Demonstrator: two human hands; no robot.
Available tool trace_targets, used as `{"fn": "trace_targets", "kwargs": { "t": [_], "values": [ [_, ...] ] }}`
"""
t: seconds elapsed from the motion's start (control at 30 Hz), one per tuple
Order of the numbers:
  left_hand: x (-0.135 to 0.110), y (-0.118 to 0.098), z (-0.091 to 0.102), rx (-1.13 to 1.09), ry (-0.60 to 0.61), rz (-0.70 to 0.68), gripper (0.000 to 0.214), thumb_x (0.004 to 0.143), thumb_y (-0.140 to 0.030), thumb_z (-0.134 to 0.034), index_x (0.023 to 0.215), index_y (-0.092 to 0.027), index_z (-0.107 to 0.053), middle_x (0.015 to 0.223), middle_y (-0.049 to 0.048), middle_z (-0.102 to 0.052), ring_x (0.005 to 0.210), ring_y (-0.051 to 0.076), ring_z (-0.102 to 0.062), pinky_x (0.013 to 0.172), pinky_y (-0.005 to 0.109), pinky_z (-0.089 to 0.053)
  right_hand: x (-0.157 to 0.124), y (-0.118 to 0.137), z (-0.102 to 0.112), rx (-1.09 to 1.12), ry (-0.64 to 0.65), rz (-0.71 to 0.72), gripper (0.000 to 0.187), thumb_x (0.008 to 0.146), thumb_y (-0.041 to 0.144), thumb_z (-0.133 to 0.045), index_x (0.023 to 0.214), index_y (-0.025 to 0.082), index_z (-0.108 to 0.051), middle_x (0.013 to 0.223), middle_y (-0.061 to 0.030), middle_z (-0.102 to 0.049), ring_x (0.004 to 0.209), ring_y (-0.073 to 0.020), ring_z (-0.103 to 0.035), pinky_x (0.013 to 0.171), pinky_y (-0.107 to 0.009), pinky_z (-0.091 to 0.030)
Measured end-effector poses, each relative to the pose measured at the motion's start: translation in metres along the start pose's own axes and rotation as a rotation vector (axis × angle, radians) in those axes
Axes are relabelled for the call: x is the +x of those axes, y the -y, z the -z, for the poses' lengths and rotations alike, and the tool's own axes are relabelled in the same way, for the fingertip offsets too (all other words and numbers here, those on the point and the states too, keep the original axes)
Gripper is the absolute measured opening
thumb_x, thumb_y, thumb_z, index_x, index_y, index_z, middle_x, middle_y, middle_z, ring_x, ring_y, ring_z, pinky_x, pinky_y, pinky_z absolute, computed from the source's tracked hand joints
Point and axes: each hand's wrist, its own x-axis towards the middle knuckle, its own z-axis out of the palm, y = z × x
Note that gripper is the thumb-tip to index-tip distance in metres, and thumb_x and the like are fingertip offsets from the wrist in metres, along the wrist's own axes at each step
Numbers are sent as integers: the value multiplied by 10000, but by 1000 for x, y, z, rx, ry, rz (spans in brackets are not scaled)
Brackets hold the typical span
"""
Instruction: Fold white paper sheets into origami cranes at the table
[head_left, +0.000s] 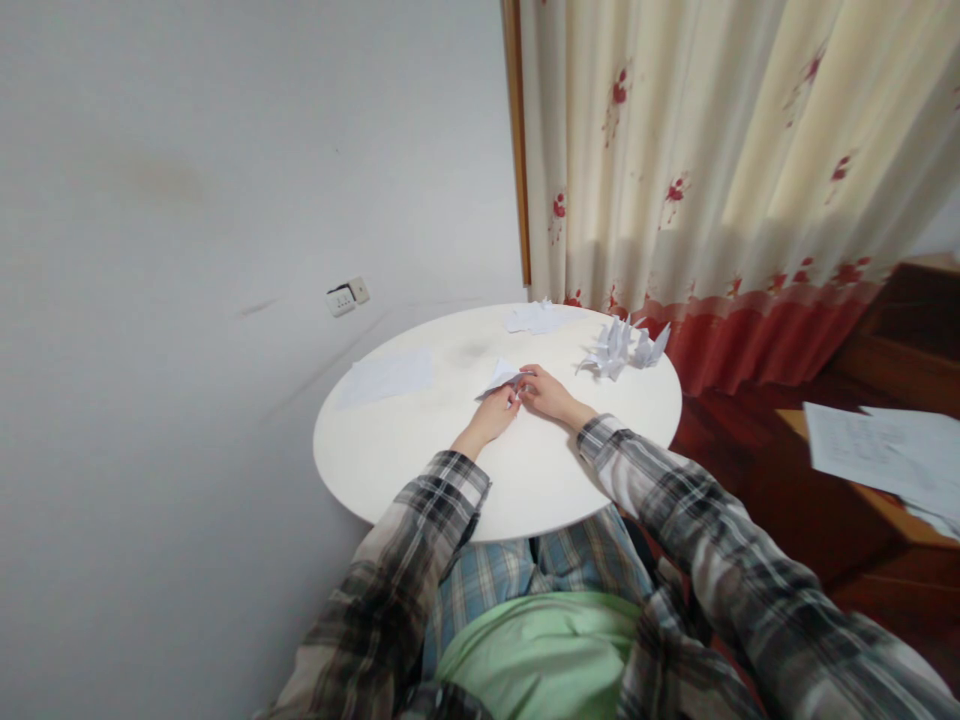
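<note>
A folded piece of white paper [501,377] rests near the middle of the round white table [375,470], its pointed flap sticking up. My left hand [495,414] grips its near edge with bent fingers. From the right, my right hand [547,391] pinches the same paper, its fingertips close to those of the left. The fingers partly cover the paper, so its full shape is hidden.
Several folded paper shapes [613,349] stand at the table's right. Flat paper pieces [535,317] lie at the back, and a flat sheet [386,377] at the left. Printed sheets [881,450] sit on wooden furniture at right. A wall and curtain [675,150] border the table.
</note>
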Motion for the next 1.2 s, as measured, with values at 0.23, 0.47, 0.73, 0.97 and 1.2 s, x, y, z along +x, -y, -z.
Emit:
{"fn": "trace_targets", "kwargs": {
  "t": [0.23,0.47,0.73,0.97,1.2],
  "values": [
    [0,1,0,-50,33,-60,103,801,-246,-429,795,-179,-506,851,43,-596,811,173,-546,795,318,-414,0,-3,-1,-33,-28,-40,180,768,129,-492,894,154,-618,1099,-84,-492,970,-148,-484,894,-290,-386],
    [0,4,-2,-103,33,-82,69,785,-227,-431,778,-185,-485,1010,52,-575,941,177,-520,881,334,-390,0,-3,-1,-18,-38,-55,171,765,146,-496,884,160,-619,1084,-75,-494,989,-151,-478,905,-290,-377],
    [0,-2,1,-102,46,-79,57,755,-176,-434,714,-184,-474,1004,60,-573,977,180,-509,920,343,-376,0,3,0,3,-47,-49,143,736,159,-525,840,167,-622,1035,-63,-509,962,-148,-482,904,-295,-382],
    [-1,-2,1,-106,27,-55,55,748,-184,-446,694,-183,-444,939,62,-580,888,172,-529,848,333,-409,-1,6,3,9,-35,-51,142,726,173,-540,842,161,-621,1059,-67,-496,995,-152,-473,906,-291,-376],
    [-1,-2,2,-79,33,-43,94,800,-238,-403,737,-187,-451,869,32,-572,801,153,-525,779,307,-414,0,3,2,16,-25,-32,136,718,180,-546,833,158,-617,1023,-69,-511,971,-160,-474,888,-300,-382]
  ]
}}
